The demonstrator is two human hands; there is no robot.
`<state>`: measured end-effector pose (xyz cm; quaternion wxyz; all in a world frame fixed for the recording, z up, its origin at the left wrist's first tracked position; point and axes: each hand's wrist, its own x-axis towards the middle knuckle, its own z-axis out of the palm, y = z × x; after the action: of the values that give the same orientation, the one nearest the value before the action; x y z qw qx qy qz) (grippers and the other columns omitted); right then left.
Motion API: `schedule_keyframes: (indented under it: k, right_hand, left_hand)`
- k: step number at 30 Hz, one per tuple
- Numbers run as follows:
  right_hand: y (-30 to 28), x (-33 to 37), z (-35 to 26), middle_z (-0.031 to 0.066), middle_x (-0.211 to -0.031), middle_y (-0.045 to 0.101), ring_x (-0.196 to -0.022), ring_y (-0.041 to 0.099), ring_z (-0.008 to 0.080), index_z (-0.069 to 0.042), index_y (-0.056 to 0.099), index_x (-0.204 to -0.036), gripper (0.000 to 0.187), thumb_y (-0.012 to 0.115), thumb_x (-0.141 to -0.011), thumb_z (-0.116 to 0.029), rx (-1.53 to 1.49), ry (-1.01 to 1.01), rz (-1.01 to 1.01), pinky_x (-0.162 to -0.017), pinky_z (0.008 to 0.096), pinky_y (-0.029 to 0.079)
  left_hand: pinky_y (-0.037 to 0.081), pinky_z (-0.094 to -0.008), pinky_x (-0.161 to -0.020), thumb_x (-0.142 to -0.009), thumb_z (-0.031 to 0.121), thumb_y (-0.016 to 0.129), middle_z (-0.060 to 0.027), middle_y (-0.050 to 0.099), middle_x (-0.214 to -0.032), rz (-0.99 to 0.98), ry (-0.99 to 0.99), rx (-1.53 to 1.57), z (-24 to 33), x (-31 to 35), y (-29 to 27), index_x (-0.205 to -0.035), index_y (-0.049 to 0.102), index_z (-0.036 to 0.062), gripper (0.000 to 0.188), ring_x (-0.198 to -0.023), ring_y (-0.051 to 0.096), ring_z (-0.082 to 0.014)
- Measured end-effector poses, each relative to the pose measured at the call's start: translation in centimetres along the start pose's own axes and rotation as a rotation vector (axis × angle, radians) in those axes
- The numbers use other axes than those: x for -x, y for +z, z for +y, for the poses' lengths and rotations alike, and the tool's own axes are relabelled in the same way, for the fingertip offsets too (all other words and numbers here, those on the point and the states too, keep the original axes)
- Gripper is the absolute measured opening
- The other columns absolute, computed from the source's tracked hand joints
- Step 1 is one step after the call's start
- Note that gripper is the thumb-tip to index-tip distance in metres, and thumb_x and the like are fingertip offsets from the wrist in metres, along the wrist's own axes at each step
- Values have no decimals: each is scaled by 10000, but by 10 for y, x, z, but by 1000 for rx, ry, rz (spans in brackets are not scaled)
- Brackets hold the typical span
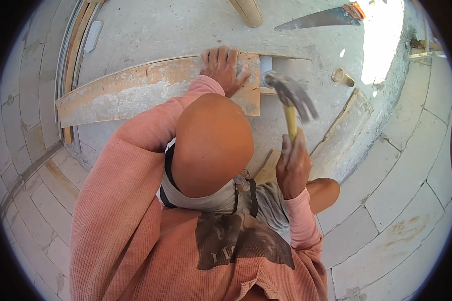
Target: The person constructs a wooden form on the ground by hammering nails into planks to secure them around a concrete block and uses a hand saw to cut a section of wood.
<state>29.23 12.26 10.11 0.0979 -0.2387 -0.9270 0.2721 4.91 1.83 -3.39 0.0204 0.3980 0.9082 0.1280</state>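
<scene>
A worn, plaster-smeared wooden plank [155,90] is pressed flat by the spread left hand [225,67]; a yellow-handled steel claw hammer [292,103] is gripped by the right hand [292,165], its handle end hidden.

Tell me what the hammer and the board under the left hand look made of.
Hammer: grey, dull metal head, apparently steel; yellowish handle, probably wood. Board: rough unfinished wood, orange-brown with pale, cement-like smears. The left hand presses on it.

Pale stone block paving [386,220] surrounds a sunlit grey concrete slab [186,30].
</scene>
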Motion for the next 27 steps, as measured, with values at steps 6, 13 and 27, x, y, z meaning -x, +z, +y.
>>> schedule_keyframes:
  k: [6, 13, 27]
  right_hand:
    - [-48, -25, -18, 242, -917, 659, -641, 627, 367, 96, 560, -1274, 331, 620, -1030, -119, -6, 0, 145, -617, 378, 523]
    - [-20, 0, -1, 178, -854, 646, -637, 610, 277, 118, 522, -1319, 365, 532, -1079, -157, -53, -60, 195, -591, 370, 492]
    - [-1, 9, 11, 115, -805, 624, -613, 589, 211, 76, 483, -1360, 393, 492, -1106, -224, -10, 35, -29, -600, 362, 495]
  left_hand:
    - [324, -534, -1025, -887, 414, 628, -173, 554, -1182, 18, -4, -26, -8, 8, -4, -1263, 568, 48, 528, -1148, 495, -364]
    - [324, -540, -1035, -883, 406, 636, -175, 560, -1192, 31, -12, -3, -2, -2, 0, -1265, 572, 44, 530, -1163, 494, -367]
    - [308, -541, -1049, -901, 406, 610, -180, 567, -1214, -33, -18, 5, -2, 1, 0, -1268, 573, 43, 517, -1175, 497, -364]
